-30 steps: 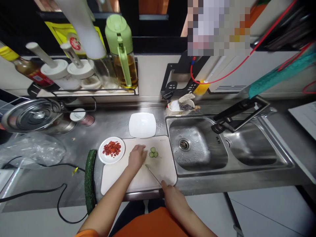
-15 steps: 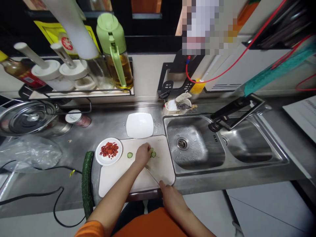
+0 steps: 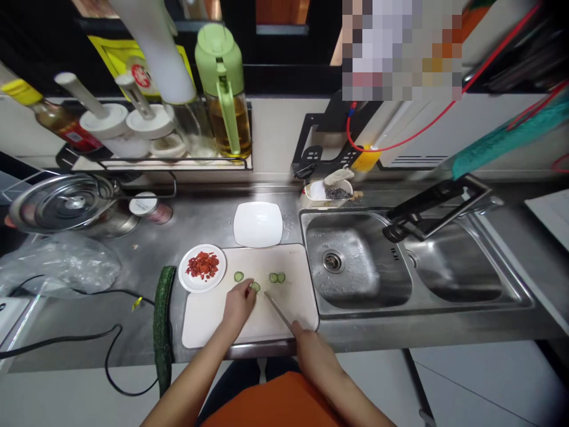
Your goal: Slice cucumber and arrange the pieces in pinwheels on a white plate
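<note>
Left of the cutting board [image 3: 198, 320], one whole cucumber [image 3: 163, 320] lies lengthwise, presumably to leave working room. A white plate [image 3: 202, 286] bearing chopped red pieces [image 3: 202, 265] overlaps the board's far left corner, likely for easy reach. On the board, right of the plate, lies a loose slice [image 3: 239, 276]. The left hand [image 3: 237, 307] pinches a held slice [image 3: 255, 287]; blur hides whether this touches the board. Behind the board sits a white dish [image 3: 258, 224]. On the board's right half, paired slices [image 3: 281, 277] lie together. The right hand [image 3: 312, 350], at the board's near edge, grips a knife [image 3: 279, 310], blade angled inward, seemingly for control. Right of the board: a sink [image 3: 377, 276]. Count: one cucumber, four slices, one plate, one dish, one knife, two sink bowls.
</note>
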The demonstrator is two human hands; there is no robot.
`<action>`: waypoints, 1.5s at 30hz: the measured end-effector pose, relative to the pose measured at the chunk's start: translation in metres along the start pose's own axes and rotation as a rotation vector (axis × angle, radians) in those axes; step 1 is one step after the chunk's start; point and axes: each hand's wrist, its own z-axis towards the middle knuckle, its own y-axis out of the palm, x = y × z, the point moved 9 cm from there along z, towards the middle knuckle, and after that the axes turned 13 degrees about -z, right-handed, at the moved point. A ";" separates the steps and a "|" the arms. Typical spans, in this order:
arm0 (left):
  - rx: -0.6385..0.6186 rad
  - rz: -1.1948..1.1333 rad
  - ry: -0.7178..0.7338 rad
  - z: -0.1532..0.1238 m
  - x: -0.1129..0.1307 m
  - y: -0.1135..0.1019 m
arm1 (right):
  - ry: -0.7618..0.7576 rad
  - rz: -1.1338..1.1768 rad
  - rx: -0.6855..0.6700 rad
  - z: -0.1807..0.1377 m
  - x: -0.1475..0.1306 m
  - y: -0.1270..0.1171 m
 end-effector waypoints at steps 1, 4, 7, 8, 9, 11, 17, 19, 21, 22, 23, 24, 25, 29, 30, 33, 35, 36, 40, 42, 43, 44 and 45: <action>-0.028 0.016 0.025 -0.002 0.000 0.002 | -0.002 -0.001 0.006 0.000 0.000 -0.001; -0.107 0.030 0.087 -0.003 0.001 0.006 | 0.000 -0.007 0.024 0.002 0.000 -0.004; -0.152 0.030 0.138 -0.001 0.003 0.006 | 0.011 -0.022 0.033 0.004 0.000 -0.004; -0.171 0.040 0.152 0.000 0.003 0.007 | 0.012 -0.026 0.036 0.004 0.000 -0.004; -0.190 0.051 0.162 0.000 0.004 0.008 | 0.011 -0.028 0.040 0.004 0.000 -0.005; -0.213 0.070 0.169 0.002 0.004 0.010 | 0.011 -0.027 0.043 0.004 -0.001 -0.005; -0.130 0.094 0.131 0.006 -0.002 0.011 | 0.022 -0.013 0.036 0.005 -0.001 -0.005; -0.105 0.105 0.116 0.006 -0.004 0.012 | 0.029 -0.010 0.043 0.006 -0.002 -0.006; -0.088 0.106 0.122 0.005 -0.005 0.012 | 0.034 -0.011 0.053 0.006 -0.003 -0.007; -0.082 0.102 0.133 0.005 -0.004 0.012 | 0.038 -0.013 0.059 0.006 -0.004 -0.008; -0.080 0.099 0.146 0.005 -0.003 0.012 | 0.041 -0.016 0.064 0.006 -0.006 -0.008; -0.082 0.096 0.158 0.004 -0.002 0.013 | 0.043 -0.020 0.068 0.006 -0.007 -0.009; -0.087 0.096 0.165 0.004 -0.001 0.013 | 0.045 -0.024 0.070 0.006 -0.008 -0.010; -0.075 0.101 0.154 0.003 0.000 0.012 | 0.056 -0.034 0.061 0.006 -0.012 -0.011; -0.063 0.103 0.152 0.002 0.000 0.012 | 0.056 -0.039 0.061 0.006 -0.013 -0.012; -0.021 0.113 0.149 -0.001 0.000 0.010 | 0.042 -0.065 0.071 0.005 -0.018 -0.014; 0.002 0.122 0.148 -0.003 0.000 0.010 | 0.030 -0.085 0.079 0.005 -0.021 -0.014; 0.011 0.125 0.149 -0.004 -0.001 0.010 | 0.023 -0.093 0.083 0.006 -0.023 -0.014; 0.025 0.114 0.159 -0.006 0.000 0.009 | 0.008 -0.122 0.105 0.007 -0.029 -0.014; 0.021 0.107 0.157 -0.006 0.000 0.009 | 0.006 -0.125 0.108 0.008 -0.030 -0.014; 0.017 0.104 0.154 -0.006 0.000 0.008 | 0.007 -0.125 0.108 0.008 -0.030 -0.014; 0.013 0.100 0.150 -0.005 0.000 0.008 | 0.008 -0.123 0.109 0.008 -0.030 -0.015; 0.009 0.098 0.146 -0.005 -0.001 0.009 | 0.010 -0.119 0.108 0.009 -0.030 -0.015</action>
